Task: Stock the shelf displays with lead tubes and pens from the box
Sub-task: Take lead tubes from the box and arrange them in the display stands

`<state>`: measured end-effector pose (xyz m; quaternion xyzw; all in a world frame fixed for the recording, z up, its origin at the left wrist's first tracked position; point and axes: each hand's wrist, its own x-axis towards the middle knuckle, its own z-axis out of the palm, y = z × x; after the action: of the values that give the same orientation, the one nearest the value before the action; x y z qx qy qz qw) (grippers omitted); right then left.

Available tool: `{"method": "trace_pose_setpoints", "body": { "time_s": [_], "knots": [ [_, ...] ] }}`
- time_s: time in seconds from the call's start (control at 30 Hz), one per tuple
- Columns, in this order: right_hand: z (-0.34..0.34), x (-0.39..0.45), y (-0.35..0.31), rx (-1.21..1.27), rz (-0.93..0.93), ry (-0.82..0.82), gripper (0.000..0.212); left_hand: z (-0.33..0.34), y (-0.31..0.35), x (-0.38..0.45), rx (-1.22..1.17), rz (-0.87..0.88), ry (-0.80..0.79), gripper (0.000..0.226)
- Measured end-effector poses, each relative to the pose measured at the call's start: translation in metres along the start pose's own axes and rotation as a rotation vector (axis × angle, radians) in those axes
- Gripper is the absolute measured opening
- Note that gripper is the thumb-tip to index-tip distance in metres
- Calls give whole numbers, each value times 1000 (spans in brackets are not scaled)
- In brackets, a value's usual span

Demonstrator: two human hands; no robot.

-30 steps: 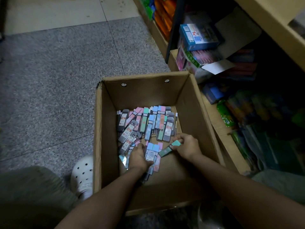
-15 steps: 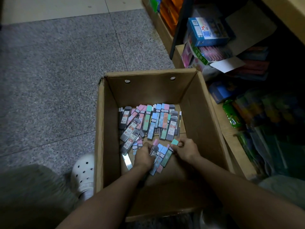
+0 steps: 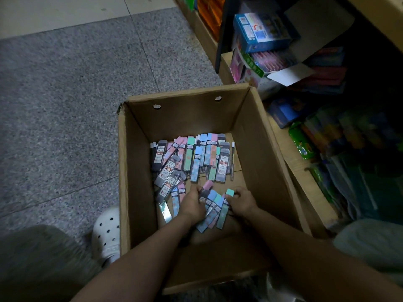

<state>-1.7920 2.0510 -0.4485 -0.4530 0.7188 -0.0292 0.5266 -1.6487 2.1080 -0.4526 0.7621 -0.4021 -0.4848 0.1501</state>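
Note:
An open cardboard box stands on the floor with several flat lead tubes in pink, blue, green and grey lying on its bottom. Both my hands are inside it, at the near side of the pile. My left hand and my right hand are closed from either side on a fanned bunch of lead tubes, their coloured caps pointing away from me. A thin pen lies along the right edge of the pile.
The low wooden shelf runs along the right, packed with coloured stationery packs and a blue carton. Grey tiled floor lies to the left. My white clog rests beside the box's left wall.
My hands have drawn together, gathering loose tubes into one fanned bunch between them. The green-capped tube in my right hand turned from lying crosswise to pointing away. The camera tilted slightly.

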Motion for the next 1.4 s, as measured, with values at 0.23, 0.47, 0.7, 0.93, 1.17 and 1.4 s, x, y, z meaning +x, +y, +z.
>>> {"method": "trace_pose_setpoints", "body": {
  "time_s": [0.23, 0.47, 0.7, 0.93, 1.17, 1.4],
  "knots": [
    [-8, 0, -15, -20, -88, 38, 25, -19, 7, 5, -221, -26, 106, 24],
    [-37, -36, -76, 69, -289, 19, 22, -57, 62, -9, -474, -2, 81, 36],
    [-105, -101, -149, 124, -557, 217, 22, -121, 169, -46, -412, 276, -14, 40],
    [-170, -174, -167, 299, -631, 329, 22, -139, 249, -99, -513, 480, -285, 30],
    [-228, -225, -166, 238, -670, 487, 28, -123, 294, -122, -583, 624, -467, 31],
    [-259, -267, -158, 131, -762, 681, 24, -106, 333, -143, -582, 747, -444, 28]
  ]
}}
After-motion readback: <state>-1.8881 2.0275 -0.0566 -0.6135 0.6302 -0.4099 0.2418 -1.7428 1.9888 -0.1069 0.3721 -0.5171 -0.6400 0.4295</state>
